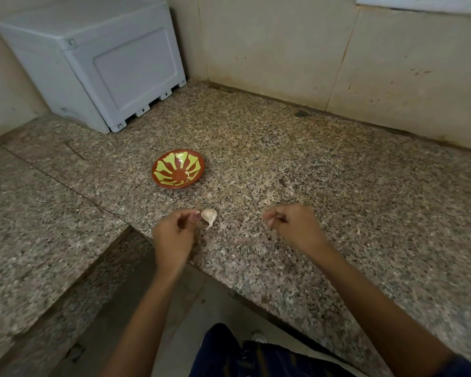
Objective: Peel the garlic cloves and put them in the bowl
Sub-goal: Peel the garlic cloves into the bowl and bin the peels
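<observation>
Left hand (174,235) grip is pinching garlic (209,216) at frame centre; right hand (294,227) grip is curling, contents unclear. Bowl (178,172) is sitting above on worktop (337,186).

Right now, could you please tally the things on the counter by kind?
Bowl, red with yellow-green pattern: 1
Garlic piece, at the left hand: 1
Grey plastic box: 1
Total: 3
Whether the right hand holds anything is unclear.
</observation>
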